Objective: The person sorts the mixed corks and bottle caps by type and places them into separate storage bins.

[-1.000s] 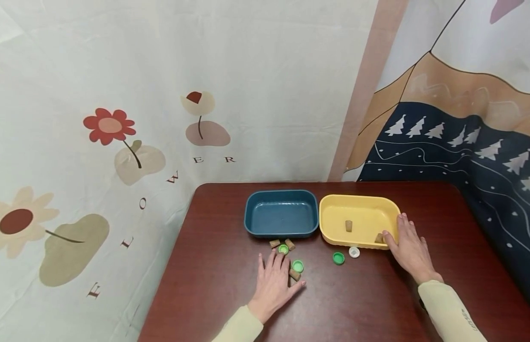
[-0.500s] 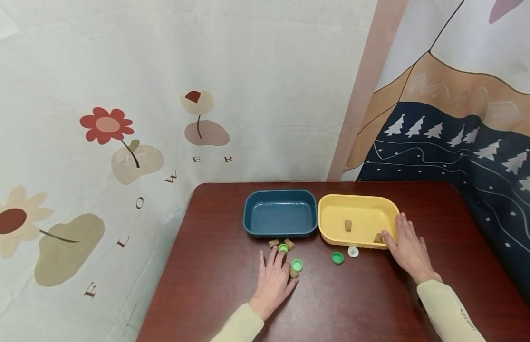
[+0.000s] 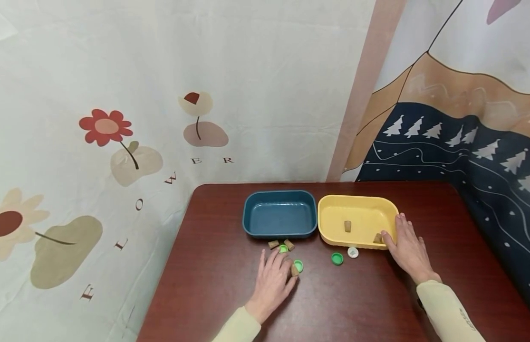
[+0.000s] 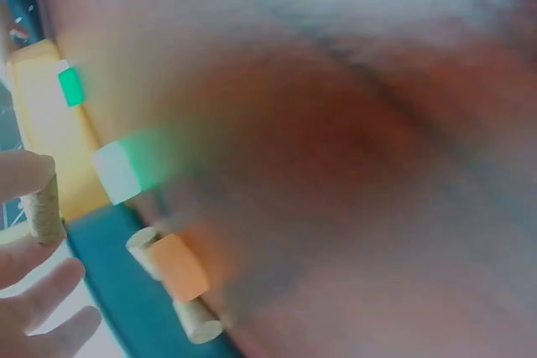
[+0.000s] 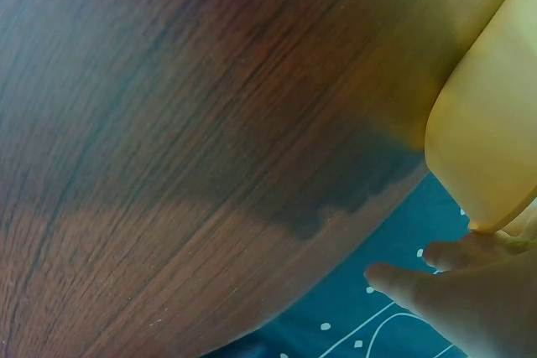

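My left hand (image 3: 276, 274) lies on the dark wooden table (image 3: 213, 266) in front of the blue tray (image 3: 252, 216). It pinches a small cork (image 3: 294, 270) between thumb and fingers; the left wrist view shows this cork (image 4: 42, 207) upright in the fingers. A green cap (image 3: 298, 265) sits right beside it. Two more corks (image 3: 273, 244) and another green cap (image 3: 283, 248) lie just beyond the fingertips. My right hand (image 3: 407, 248) rests flat on the table, its thumb against the right front corner of the yellow tray (image 3: 329, 213), which holds two corks (image 3: 347, 225).
A green cap (image 3: 337, 258) and a white cap (image 3: 352, 252) lie in front of the yellow tray. The blue tray is empty inside. Patterned cloth hangs behind the table and along its right side (image 3: 483, 190). In the right wrist view the yellow tray's wall (image 5: 495, 123) is beside my fingers (image 5: 453, 291).
My left thumb has swung in from its spread position and closed on the cork against the fingers. The right hand has stayed where it was.
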`<control>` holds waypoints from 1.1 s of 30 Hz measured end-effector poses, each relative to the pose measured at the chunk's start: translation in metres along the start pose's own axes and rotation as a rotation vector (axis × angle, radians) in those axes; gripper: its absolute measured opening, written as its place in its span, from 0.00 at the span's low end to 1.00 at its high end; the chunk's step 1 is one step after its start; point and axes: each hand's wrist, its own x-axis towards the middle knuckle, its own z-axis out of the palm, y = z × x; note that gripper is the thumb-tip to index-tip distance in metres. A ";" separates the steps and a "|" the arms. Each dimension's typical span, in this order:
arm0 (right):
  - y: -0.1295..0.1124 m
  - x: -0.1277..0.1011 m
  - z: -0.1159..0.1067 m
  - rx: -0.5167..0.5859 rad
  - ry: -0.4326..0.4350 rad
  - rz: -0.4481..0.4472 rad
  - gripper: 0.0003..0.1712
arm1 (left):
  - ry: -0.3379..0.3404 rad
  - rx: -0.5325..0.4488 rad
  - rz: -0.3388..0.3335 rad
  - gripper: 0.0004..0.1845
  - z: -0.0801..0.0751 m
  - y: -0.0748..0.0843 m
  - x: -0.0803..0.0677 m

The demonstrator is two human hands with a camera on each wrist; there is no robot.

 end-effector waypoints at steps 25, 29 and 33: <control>0.003 0.000 0.003 0.036 0.026 -0.010 0.49 | 0.136 -0.140 0.066 0.18 -0.011 0.054 0.099; 0.003 0.000 0.003 0.039 0.024 -0.005 0.50 | 0.131 -0.141 0.078 0.18 -0.006 0.060 0.120; 0.002 0.000 0.003 0.040 0.030 -0.003 0.50 | 0.121 -0.112 0.076 0.17 0.001 0.064 0.139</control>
